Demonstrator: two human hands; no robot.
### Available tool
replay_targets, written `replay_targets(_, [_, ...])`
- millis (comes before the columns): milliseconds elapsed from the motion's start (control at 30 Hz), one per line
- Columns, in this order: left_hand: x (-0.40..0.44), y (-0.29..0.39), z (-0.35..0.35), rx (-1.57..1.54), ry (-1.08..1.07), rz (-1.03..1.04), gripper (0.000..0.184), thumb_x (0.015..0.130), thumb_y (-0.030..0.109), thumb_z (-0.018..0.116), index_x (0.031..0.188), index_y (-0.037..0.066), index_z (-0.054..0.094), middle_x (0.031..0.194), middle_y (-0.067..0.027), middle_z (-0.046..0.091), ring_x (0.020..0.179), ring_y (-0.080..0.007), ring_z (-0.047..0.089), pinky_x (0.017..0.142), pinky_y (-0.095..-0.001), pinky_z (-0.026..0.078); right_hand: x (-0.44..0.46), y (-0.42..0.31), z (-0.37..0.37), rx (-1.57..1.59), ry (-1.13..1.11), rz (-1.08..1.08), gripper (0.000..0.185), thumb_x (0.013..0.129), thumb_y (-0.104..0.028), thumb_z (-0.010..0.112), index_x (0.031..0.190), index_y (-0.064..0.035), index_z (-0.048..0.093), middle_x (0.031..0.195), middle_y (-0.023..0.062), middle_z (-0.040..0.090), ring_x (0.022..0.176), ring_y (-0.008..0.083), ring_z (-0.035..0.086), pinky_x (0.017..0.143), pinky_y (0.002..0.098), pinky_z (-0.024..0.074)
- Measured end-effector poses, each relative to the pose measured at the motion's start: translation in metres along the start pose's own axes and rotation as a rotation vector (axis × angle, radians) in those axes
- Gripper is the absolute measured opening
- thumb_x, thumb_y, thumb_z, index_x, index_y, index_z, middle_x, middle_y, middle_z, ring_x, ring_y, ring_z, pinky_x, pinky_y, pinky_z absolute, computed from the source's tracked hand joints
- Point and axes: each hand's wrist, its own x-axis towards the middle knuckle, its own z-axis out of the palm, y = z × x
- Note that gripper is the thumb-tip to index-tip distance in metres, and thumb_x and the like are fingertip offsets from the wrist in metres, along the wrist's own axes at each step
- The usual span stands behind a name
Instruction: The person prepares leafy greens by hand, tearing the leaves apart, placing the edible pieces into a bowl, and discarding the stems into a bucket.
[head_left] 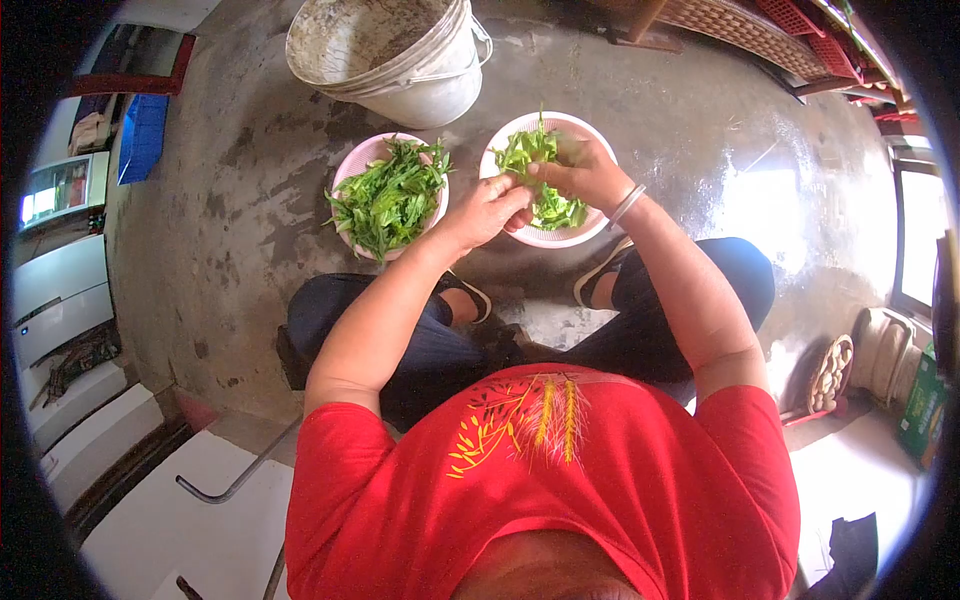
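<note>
My left hand [492, 210] and my right hand [585, 178] meet over the near left part of a pale pink basket [598, 142]. Between them are leafy greens [527, 152], with the fingers of both hands closed on the stems. More green leaves [558, 212] lie in that basket below my hands. To the left, a second pink basket [345, 168] is heaped with longer, darker leafy greens [390, 200]. A pale bracelet [627, 204] circles my right wrist. The fingertips partly hide one another.
A large dirty white bucket [440, 90] with a wire handle stands behind the baskets. Woven wooden furniture [745, 35] is at the back right. Bright light reflects off the wet-looking concrete floor [680, 130]. A bent metal bar [225, 492] lies at lower left.
</note>
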Motion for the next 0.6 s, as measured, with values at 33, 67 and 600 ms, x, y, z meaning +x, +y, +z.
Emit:
replay_targets(33, [-0.001,0.002,0.001,0.023,0.000,0.001,0.023,0.091,0.026,0.048,0.093,0.004,0.056,0.078,-0.0017,0.059,0.068,-0.0076,0.055,0.062,-0.0223,0.047,0.001,0.003,0.002,-0.029,0.032,-0.043,0.031,0.078,-0.031,0.065,0.081,-0.0001,0.065,0.059,0.0048,0.059,0.055,0.0106,0.054,0.054,0.0284,0.0433])
replay_targets(67, [-0.002,0.003,0.002,0.047,0.001,0.002,0.023,0.091,0.026,0.048,0.092,0.004,0.056,0.077,-0.0012,0.058,0.067,-0.0071,0.054,0.061,-0.0219,0.046,0.002,0.007,0.005,-0.059,0.064,-0.086,0.032,0.078,-0.032,0.066,0.081,-0.0007,0.065,0.058,0.0046,0.058,0.054,0.0108,0.054,0.053,0.0292,0.0431])
replay_targets(600, [-0.007,0.014,-0.001,0.664,0.119,0.477,0.019,0.085,0.020,0.054,0.084,0.001,0.049,0.075,-0.0189,0.057,0.067,-0.0348,0.056,0.060,-0.0396,0.043,-0.004,-0.003,0.000,0.474,-0.111,0.204,0.023,0.084,-0.022,0.058,0.069,-0.0043,0.058,0.053,-0.0009,0.046,0.045,0.0083,0.040,0.043,0.0241,0.0299])
